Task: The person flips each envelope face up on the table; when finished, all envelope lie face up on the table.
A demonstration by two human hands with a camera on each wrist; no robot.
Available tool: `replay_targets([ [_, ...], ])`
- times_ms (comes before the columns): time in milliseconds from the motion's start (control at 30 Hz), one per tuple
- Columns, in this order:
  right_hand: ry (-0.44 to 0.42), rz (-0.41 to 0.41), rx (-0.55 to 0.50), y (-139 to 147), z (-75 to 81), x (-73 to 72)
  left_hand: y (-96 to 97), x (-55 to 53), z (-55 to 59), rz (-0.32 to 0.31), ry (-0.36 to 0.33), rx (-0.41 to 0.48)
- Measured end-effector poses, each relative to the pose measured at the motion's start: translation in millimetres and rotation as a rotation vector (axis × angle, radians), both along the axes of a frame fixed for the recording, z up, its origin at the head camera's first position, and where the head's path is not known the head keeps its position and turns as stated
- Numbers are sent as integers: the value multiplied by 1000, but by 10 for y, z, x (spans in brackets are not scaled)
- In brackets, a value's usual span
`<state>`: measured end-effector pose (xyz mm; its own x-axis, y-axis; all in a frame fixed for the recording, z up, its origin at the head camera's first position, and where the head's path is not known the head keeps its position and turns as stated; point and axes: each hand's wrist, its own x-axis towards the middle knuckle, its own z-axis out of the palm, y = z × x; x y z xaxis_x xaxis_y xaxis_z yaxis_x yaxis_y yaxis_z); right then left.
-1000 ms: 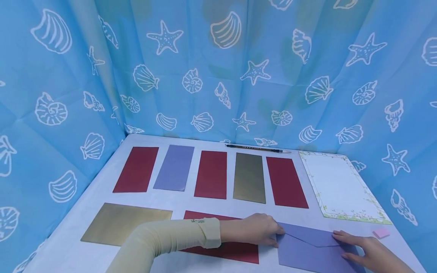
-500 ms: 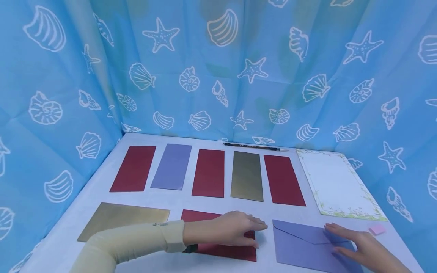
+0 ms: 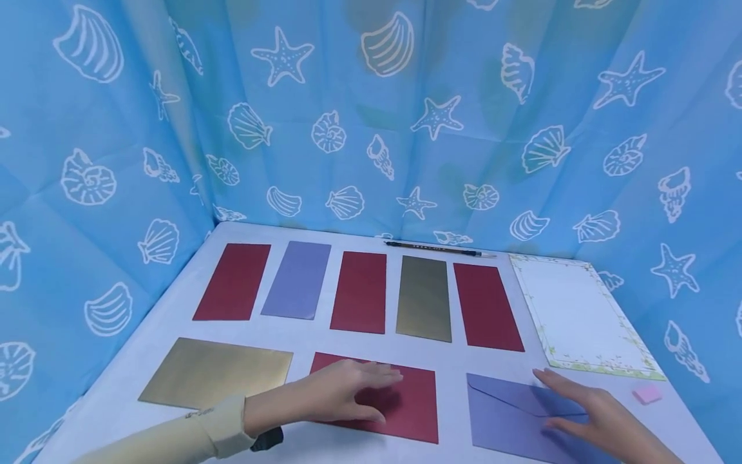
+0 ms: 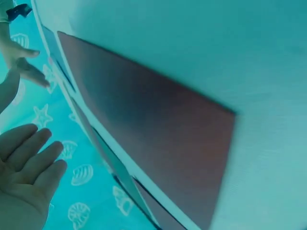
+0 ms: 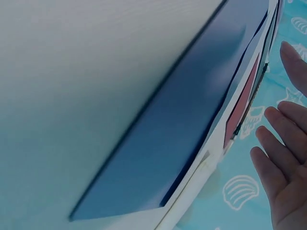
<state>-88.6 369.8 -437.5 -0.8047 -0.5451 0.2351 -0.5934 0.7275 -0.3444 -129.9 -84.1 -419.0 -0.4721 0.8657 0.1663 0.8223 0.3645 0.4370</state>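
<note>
Toward the near right corner of the counter [image 3: 453,415], the right grip [image 3: 598,412] spreads over the purple envelope [image 3: 501,417], while the left grip [image 3: 342,394], also spread, hangs above the neighbouring red envelope [image 3: 414,405], where a light, flat touch should best avoid creases.

"Where's the left hand [image 3: 348,392] gone?"
"It has moved off the purple envelope [image 3: 504,422]'s left edge and now hovers over the lower red envelope [image 3: 414,409]."
"And the right hand [image 3: 594,412]?"
"Its fingertips have shifted left above the purple one."
</note>
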Motion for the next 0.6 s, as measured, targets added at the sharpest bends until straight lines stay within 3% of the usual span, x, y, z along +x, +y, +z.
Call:
replay_targets([
  [333, 39, 26, -39, -243, 28, -52, -313, 142, -82, 90, 2, 5],
  [600, -19, 91, -45, -496, 99, -105, -540, 163, -87, 122, -103, 16],
])
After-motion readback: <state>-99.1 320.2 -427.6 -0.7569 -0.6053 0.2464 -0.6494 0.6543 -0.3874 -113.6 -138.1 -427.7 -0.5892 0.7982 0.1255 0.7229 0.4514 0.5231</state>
